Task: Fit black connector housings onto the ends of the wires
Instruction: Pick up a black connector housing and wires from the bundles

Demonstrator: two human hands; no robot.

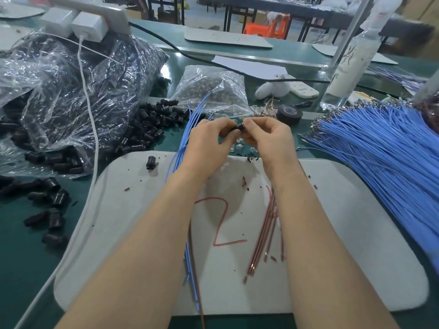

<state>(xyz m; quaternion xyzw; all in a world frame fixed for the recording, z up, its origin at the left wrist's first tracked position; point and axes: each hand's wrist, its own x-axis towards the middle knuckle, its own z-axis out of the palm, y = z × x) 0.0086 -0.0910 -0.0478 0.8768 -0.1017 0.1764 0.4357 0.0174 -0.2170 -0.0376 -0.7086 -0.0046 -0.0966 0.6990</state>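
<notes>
Both hands meet above the far edge of a grey work mat [344, 233]. My right hand [266, 136] pinches a black connector housing [240, 127] between thumb and fingers. My left hand [209, 141] has its fingers curled against the same housing; what it holds is hidden, though a bundle of blue wires [183, 143] runs from under it across the mat. A large fan of blue wires [380, 148] lies at the right. Loose black housings [152, 124] are heaped at the left, and one housing [151, 162] sits alone on the mat.
A clear plastic bag of black housings [71, 91] fills the left side. A smaller bag of parts [213, 89] lies behind my hands. Copper-red wires [266, 233] rest on the mat. A black tape roll [289, 114], a white cable [92, 143] and a clear bottle [344, 67] stand around.
</notes>
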